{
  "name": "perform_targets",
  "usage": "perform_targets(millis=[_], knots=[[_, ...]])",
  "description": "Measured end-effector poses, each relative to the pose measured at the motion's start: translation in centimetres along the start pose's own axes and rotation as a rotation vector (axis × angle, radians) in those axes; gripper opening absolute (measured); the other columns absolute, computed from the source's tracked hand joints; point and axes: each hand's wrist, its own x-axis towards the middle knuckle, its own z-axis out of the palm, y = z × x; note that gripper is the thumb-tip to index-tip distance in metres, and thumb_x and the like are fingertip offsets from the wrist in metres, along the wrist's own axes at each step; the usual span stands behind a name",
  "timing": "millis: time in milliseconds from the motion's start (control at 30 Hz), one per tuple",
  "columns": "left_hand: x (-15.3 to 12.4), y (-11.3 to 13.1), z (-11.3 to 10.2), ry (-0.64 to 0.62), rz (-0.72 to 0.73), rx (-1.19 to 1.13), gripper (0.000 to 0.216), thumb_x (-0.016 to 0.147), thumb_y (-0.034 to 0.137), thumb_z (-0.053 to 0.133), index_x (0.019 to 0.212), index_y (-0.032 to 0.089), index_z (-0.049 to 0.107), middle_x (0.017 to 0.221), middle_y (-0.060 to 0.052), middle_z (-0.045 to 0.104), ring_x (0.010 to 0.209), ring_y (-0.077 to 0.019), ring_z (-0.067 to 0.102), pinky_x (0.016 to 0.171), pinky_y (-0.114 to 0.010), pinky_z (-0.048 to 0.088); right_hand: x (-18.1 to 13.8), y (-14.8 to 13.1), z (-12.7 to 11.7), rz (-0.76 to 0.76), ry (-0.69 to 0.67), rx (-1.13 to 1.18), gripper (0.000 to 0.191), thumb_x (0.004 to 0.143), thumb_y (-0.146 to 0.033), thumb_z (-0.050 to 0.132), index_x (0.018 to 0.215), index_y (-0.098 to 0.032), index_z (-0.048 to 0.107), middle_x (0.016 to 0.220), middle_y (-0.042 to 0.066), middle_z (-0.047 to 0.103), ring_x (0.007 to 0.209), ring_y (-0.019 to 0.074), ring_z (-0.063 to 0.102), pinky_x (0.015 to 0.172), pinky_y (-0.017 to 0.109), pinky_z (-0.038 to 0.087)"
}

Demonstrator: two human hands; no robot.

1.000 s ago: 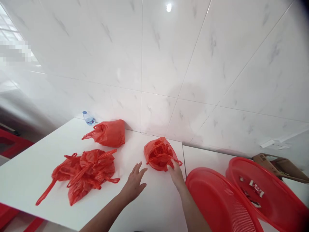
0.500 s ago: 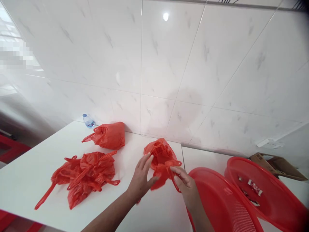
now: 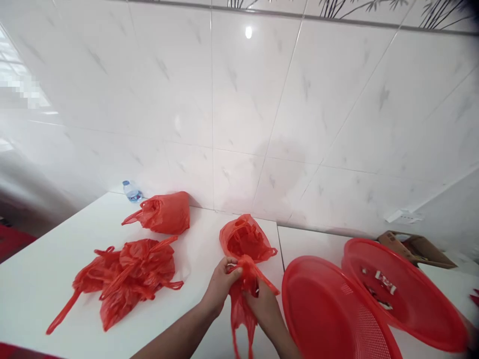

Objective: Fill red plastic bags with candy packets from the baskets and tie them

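A thin red plastic bag [image 3: 242, 311] hangs between my two hands, its handles dangling toward the front of the table. My left hand [image 3: 220, 281] pinches the bag's upper left part between thumb and fingers. On the other side, my right hand [image 3: 264, 301] is closed on the bag, its fingertips partly hidden by the plastic. Just behind them an opened red bag [image 3: 245, 239] lies on the white table, with crumpled red plastic inside it. To the left is a heap of crumpled, knotted red bags [image 3: 138, 271].
A full red bag [image 3: 170, 212] and a plastic bottle [image 3: 132, 191] stand by the tiled wall. On the right are a red plastic basket [image 3: 318, 309] and another red basket [image 3: 419, 304] holding small wrappers. A cardboard box [image 3: 430, 249] sits behind them.
My hands have come toward me from the opened bag, with a red bag now between them. My left hand has gone from spread fingers to a pinch. The view has tilted slightly up.
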Motion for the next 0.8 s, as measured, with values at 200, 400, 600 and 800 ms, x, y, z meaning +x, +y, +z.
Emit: perform_targets(millis=[200,400,600,800], knots=[[1.2,0.0,-6.5,0.293,-0.042,-0.053,0.044,0.065,0.043,0.071,0.094,0.019,0.05,0.061,0.006,0.057,0.049,-0.0106,0.054,0.048,-0.022,0.042,2.8,4.8,-3.2,0.276,0.203,0.556,0.022,0.066,-0.034,0.059,0.084,-0.021,0.059,0.08,0.003,0.069,0.074,0.0214,0.066,0.066,0.034,0.053],[-0.1,-1.3,-9.1,0.432,0.228,0.647,0.041,0.071,0.038,0.065,0.106,0.019,0.055,0.102,-0.01,0.063,0.1,-0.0279,0.062,0.084,-0.047,0.051,3.5,5.4,-4.4,0.262,0.251,0.595,0.021,0.066,-0.036,0.058,0.083,-0.022,0.058,0.079,0.002,0.068,0.076,0.0203,0.065,0.072,0.035,0.054],[-0.4,-2.8,-3.2,-0.073,0.473,0.983,0.078,0.065,0.044,0.076,0.135,0.023,0.045,0.133,-0.016,0.05,0.122,-0.0328,0.049,0.101,-0.05,0.041,2.6,2.1,-1.4,0.149,0.068,0.401,0.014,0.068,-0.028,0.052,0.079,-0.021,0.057,0.07,-0.002,0.061,0.061,0.014,0.055,0.058,0.026,0.045],[0.8,-4.6,-3.8,-0.024,0.164,1.158,0.06,0.068,0.011,0.058,0.126,0.024,0.053,0.111,-0.008,0.065,0.101,-0.0237,0.06,0.086,-0.033,0.045,2.6,1.4,-1.9,0.06,-0.055,0.137,0.011,0.067,-0.025,0.052,0.078,-0.022,0.054,0.068,-0.004,0.057,0.059,0.0134,0.051,0.053,0.024,0.038]])
